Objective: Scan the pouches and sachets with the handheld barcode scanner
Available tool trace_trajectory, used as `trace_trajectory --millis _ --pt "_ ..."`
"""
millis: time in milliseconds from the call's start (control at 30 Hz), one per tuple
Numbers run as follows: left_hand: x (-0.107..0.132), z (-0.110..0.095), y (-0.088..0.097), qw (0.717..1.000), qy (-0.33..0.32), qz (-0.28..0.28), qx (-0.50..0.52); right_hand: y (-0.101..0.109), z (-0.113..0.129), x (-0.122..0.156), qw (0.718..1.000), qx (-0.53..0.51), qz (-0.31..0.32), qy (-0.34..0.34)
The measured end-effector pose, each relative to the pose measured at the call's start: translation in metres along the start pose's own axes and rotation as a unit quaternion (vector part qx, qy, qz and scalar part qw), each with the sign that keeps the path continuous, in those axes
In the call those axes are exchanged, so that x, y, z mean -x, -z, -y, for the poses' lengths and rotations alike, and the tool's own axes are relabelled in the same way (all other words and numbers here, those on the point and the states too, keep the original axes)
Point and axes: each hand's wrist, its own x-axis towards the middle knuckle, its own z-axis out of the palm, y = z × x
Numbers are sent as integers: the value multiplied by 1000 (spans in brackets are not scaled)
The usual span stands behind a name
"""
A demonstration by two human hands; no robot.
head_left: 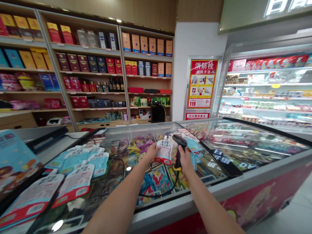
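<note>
My left hand [152, 152] pinches a white and red spout pouch [163, 150] with Chinese print, holding it upright above a glass freezer lid [209, 162]. My right hand [184, 160] grips a black handheld barcode scanner [179, 150], whose head tips toward the pouch and nearly touches its upper right side. A black cable [158, 195] hangs from the scanner's yellow-collared base and loops across the glass. Several similar pouches [74, 182] lie to my left on the lid, some with blue trim [78, 162] and some with red.
Packaged snacks fill the freezer beneath the glass. A large blue package [14, 159] sits at the far left. Behind stand wooden shelves [87, 74] of boxed goods and bottles, a red fire hydrant notice [202, 84], and a lit refrigerated display case [265, 91] at right.
</note>
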Motion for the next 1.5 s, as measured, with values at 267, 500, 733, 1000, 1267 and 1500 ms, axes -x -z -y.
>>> trace_trajectory --millis 267,500,733,1000,1267,1500 --pt "-5 -15 18 946 92 -185 249 -1 4 6 996 22 67 -49" --pt "-1 -17 21 954 27 -121 274 -5 8 13 990 37 123 -65" --pt "-10 -15 25 969 -97 -179 143 -3 8 15 983 77 131 -107" --pt "-11 -16 26 975 -123 -168 82 -1 7 15 975 91 160 -121" --pt "-11 -16 27 973 -111 -183 86 -3 9 17 975 86 158 -127" --pt "-9 -15 27 973 -94 -199 71 -4 12 19 975 70 151 -146"
